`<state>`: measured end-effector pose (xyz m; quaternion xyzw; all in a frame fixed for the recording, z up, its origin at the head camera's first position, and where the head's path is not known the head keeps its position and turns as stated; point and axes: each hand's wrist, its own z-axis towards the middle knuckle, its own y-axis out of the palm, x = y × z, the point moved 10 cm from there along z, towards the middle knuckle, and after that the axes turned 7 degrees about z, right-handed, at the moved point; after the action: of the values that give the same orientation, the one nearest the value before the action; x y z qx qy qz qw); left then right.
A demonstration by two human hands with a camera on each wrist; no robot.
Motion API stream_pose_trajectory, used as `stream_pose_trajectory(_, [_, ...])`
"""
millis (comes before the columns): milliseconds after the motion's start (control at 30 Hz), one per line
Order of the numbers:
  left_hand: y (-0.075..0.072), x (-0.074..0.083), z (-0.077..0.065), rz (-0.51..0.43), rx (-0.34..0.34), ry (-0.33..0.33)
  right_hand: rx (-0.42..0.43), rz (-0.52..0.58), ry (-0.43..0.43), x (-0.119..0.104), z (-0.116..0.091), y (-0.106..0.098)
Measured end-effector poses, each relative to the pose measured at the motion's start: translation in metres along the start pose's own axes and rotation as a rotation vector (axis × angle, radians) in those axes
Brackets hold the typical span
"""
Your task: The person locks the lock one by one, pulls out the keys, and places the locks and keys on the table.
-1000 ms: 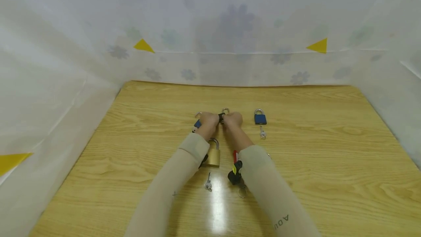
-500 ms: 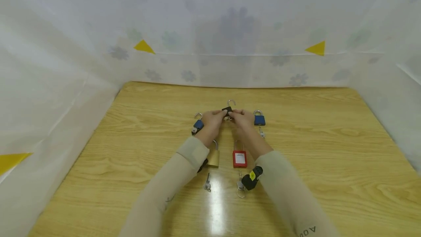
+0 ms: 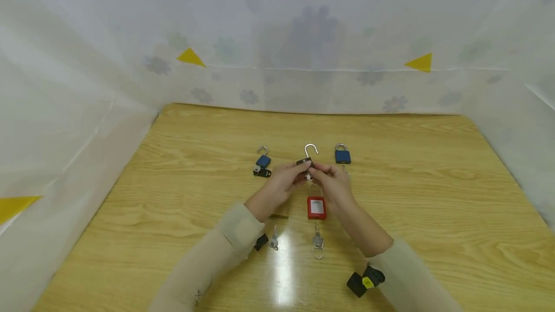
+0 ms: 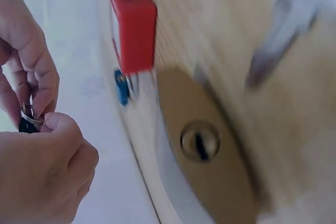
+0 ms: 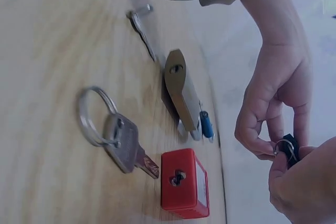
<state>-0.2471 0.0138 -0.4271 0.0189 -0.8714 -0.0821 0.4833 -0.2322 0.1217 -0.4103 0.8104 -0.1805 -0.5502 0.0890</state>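
A black padlock (image 3: 304, 162) with its shackle sprung open is held between both hands over the middle of the table. My left hand (image 3: 281, 182) grips its body, thumb on the front face. At its lower end, my right hand (image 3: 334, 182) pinches the silver key (image 3: 309, 176). A key ring (image 5: 286, 148) shows between the fingers in the right wrist view. Just below the hands lies a red padlock (image 3: 316, 207), with its key (image 3: 318, 240) in front. A brass padlock (image 4: 210, 145) is mostly hidden behind my left forearm in the head view.
An opened blue padlock (image 3: 263, 161) with a key and black tag (image 3: 262, 173) lies at the left. Another blue padlock (image 3: 342, 154), shackle closed, lies right of the hands. A loose key (image 3: 274, 240) lies near my left sleeve. White patterned sheeting (image 3: 303, 85) walls the table.
Both hands have drawn the black padlock nearer the body. Its shackle now stands out raised and swung aside; earlier it sat lower. The red padlock is uncovered, the brass one now covered.
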Motion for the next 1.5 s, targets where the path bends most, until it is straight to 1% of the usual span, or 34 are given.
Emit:
stream_pose_trajectory(167, [0.004, -0.007, -0.019, 0.015, -0.035, 0.035, 0.014, -0.002, -0.015, 0.002, -0.025, -0.008])
stream_pose_trajectory(233, [0.006, -0.008, -0.025, 0.024, -0.061, 0.056, 0.007, 0.010, -0.012, 0.003, -0.033, -0.011])
stream_pose_trajectory(333, [0.011, -0.014, -0.031, 0.022, -0.111, 0.074, -0.011, 0.020, -0.013, 0.006, -0.044, -0.017])
stream_pose_trajectory(467, [0.017, -0.024, -0.036, 0.044, -0.169, 0.073, -0.028, 0.022, -0.017, 0.011, -0.056, -0.025])
stream_pose_trajectory(600, [0.016, -0.032, -0.040, 0.067, -0.176, 0.070, -0.036, 0.005, -0.034, 0.015, -0.063, -0.029])
stream_pose_trajectory(733, [0.016, -0.035, -0.043, 0.041, -0.159, 0.071, -0.045, -0.046, -0.057, 0.016, -0.065, -0.031])
stream_pose_trajectory(800, [0.015, -0.034, -0.044, 0.030, -0.143, 0.081, -0.050, -0.165, -0.091, 0.012, -0.066, -0.030])
stream_pose_trajectory(833, [0.014, -0.034, -0.045, 0.028, -0.130, 0.088, -0.052, -0.238, -0.136, 0.007, -0.066, -0.030])
stream_pose_trajectory(900, [0.011, -0.032, -0.046, 0.039, -0.104, 0.108, -0.055, -0.365, -0.292, -0.011, -0.067, -0.028])
stream_pose_trajectory(967, [0.010, -0.029, -0.048, 0.065, -0.079, 0.137, -0.042, -0.475, -0.506, -0.034, -0.072, -0.024])
stream_pose_trajectory(1033, [0.010, -0.025, -0.050, 0.103, -0.069, 0.165, -0.037, -0.549, -0.707, -0.056, -0.079, -0.019])
stream_pose_trajectory(1067, [0.011, -0.024, -0.051, 0.118, -0.069, 0.179, -0.045, -0.587, -0.774, -0.063, -0.082, -0.015])
stream_pose_trajectory(1100, [0.012, -0.022, -0.053, 0.134, -0.070, 0.192, -0.050, -0.641, -0.813, -0.068, -0.083, -0.011])
stream_pose_trajectory(1167, [0.014, -0.020, -0.055, 0.159, -0.081, 0.224, -0.053, -0.786, -0.831, -0.073, -0.082, -0.003])
stream_pose_trajectory(1233, [0.016, -0.018, -0.057, 0.185, -0.096, 0.258, -0.054, -0.933, -0.780, -0.071, -0.077, 0.003])
stream_pose_trajectory(1300, [0.019, -0.016, -0.059, 0.213, -0.112, 0.290, -0.053, -1.047, -0.711, -0.067, -0.071, 0.006])
stream_pose_trajectory(1367, [0.022, -0.015, -0.062, 0.238, -0.132, 0.318, -0.050, -1.112, -0.651, -0.063, -0.065, 0.008])
stream_pose_trajectory(1433, [0.026, -0.015, -0.064, 0.257, -0.151, 0.336, -0.052, -1.122, -0.610, -0.061, -0.061, 0.008])
stream_pose_trajectory(1500, [0.029, -0.015, -0.066, 0.257, -0.174, 0.344, -0.063, -1.112, -0.597, -0.060, -0.058, 0.009])
